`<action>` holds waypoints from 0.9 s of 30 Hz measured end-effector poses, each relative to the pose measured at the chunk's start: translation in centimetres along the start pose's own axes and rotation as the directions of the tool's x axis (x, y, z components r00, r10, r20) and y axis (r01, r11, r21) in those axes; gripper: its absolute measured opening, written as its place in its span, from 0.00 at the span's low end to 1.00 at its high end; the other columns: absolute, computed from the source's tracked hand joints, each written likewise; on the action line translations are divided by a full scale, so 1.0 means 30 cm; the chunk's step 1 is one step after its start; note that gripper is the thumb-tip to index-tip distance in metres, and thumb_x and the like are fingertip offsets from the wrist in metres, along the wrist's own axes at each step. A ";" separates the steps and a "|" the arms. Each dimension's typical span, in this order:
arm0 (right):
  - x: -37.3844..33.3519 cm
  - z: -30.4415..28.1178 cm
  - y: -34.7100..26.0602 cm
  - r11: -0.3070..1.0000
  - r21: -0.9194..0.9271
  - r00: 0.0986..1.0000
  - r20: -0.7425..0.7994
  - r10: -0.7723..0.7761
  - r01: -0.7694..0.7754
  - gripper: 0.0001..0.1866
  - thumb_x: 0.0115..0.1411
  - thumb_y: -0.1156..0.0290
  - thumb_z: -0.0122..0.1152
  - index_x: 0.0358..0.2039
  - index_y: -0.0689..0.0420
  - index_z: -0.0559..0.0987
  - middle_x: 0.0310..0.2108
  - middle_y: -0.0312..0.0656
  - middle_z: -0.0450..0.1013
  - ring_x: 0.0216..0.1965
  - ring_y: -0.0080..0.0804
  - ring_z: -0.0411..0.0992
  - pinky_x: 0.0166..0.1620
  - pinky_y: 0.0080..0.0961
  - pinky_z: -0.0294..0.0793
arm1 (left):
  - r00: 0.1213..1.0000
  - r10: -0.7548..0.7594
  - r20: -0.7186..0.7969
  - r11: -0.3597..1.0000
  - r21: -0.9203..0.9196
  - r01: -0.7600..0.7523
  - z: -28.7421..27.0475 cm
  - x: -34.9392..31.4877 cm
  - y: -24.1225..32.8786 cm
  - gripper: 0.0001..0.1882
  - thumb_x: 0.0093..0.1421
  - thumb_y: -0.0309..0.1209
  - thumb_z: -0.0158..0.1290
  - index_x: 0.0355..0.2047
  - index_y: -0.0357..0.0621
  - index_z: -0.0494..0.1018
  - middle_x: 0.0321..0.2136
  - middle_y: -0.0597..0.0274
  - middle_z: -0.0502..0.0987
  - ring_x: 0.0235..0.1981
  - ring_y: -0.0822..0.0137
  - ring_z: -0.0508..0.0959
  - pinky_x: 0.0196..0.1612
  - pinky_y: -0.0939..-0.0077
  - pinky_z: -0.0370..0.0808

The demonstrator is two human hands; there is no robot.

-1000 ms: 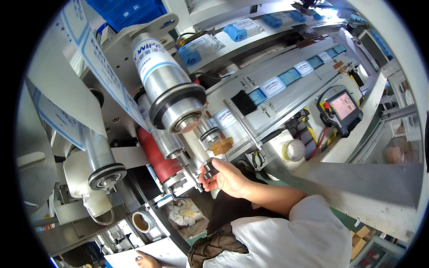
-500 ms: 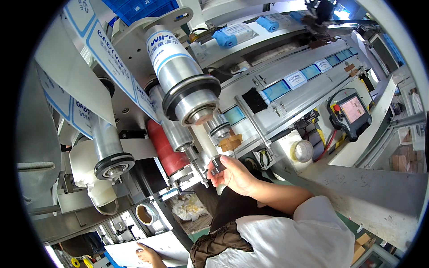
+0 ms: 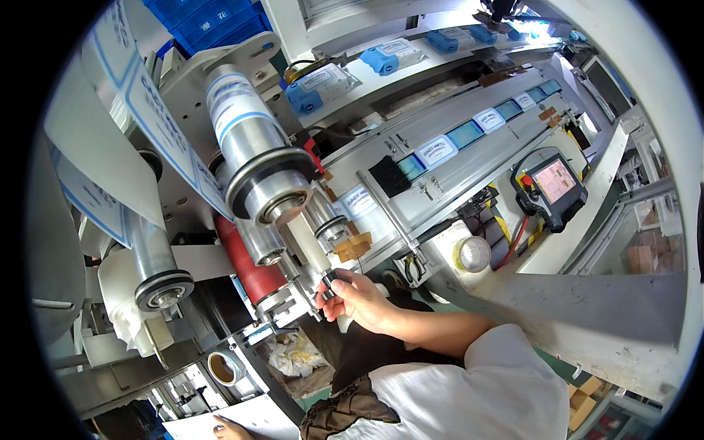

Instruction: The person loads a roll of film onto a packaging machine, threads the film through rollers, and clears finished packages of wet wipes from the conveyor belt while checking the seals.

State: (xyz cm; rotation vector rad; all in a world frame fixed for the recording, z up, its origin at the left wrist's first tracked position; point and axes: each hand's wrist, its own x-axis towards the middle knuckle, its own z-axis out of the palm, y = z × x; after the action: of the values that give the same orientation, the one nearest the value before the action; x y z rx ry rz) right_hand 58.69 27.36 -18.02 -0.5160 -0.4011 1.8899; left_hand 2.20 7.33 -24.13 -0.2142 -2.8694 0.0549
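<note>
My right hand (image 3: 359, 302) is closed around a dark metal knob (image 3: 331, 281), fingers and thumb wrapped about its sides. It is near the lower end of a pale cream roller (image 3: 308, 246), just below an amber-brown block (image 3: 353, 247). A red roller (image 3: 249, 260) lies to the left of this hand. Partly cut off at the lower edge, my left hand (image 3: 232, 430) rests with fingers extended on a white panel (image 3: 264, 416). Above, a printed label web (image 3: 165, 121) runs over metal rollers, one of them a large steel roller (image 3: 257, 143).
Blue-and-white wipes packs (image 3: 319, 86) lie on a belt at the back. A lower track carries blue film (image 3: 464, 133) with white labels. To the right are a touchscreen controller (image 3: 554, 181) and a clear tape roll (image 3: 473, 254). A litter-filled bin (image 3: 297, 356) stands below.
The view has shifted, so the machine appears further left. Another wipes pack shows at the belt's near end, and labels on the track have advanced toward me. My right hand keeps holding the knob.
</note>
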 end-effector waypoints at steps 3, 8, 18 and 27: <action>0.001 0.000 -0.005 1.000 -0.026 1.000 -0.014 -0.007 0.006 0.19 0.63 0.56 0.52 0.42 0.61 0.70 0.32 0.44 0.71 0.28 0.27 0.71 0.35 0.24 0.74 | 1.000 0.002 0.003 1.000 -0.027 -0.002 -0.018 -0.013 0.028 0.42 0.51 0.73 0.36 0.52 0.56 0.67 0.52 0.53 0.67 0.53 0.48 0.66 0.49 0.41 0.64; -0.004 -0.006 0.005 0.993 -0.118 0.998 -0.056 -0.036 0.029 0.17 0.63 0.59 0.53 0.40 0.63 0.70 0.29 0.43 0.71 0.24 0.25 0.69 0.29 0.21 0.71 | 1.000 -0.016 -0.003 1.000 -0.022 0.016 -0.014 -0.008 0.016 0.42 0.50 0.73 0.36 0.53 0.56 0.66 0.53 0.53 0.66 0.54 0.48 0.64 0.50 0.40 0.62; 0.002 0.006 -0.034 0.504 -0.846 0.929 -0.028 -0.368 0.175 0.12 0.54 0.73 0.65 0.33 0.64 0.72 0.25 0.35 0.73 0.22 0.11 0.68 0.23 0.12 0.67 | 1.000 -0.006 -0.001 1.000 -0.025 0.006 -0.037 -0.048 0.026 0.43 0.50 0.74 0.35 0.54 0.56 0.65 0.54 0.53 0.64 0.56 0.48 0.63 0.51 0.41 0.61; 0.009 0.008 -0.023 0.666 -0.715 0.925 -0.074 -0.373 0.211 0.13 0.53 0.68 0.67 0.28 0.63 0.73 0.19 0.36 0.73 0.17 0.13 0.69 0.21 0.14 0.66 | 1.000 -0.008 0.009 1.000 -0.017 0.008 -0.045 -0.054 0.037 0.43 0.50 0.74 0.35 0.53 0.56 0.66 0.54 0.53 0.64 0.55 0.48 0.63 0.51 0.41 0.61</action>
State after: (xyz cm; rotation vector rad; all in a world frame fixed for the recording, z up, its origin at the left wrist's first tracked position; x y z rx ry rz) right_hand 59.01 27.84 -17.51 -1.0824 -1.0121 1.2920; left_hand 4.25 8.21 -23.30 -0.2059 -2.8808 0.0301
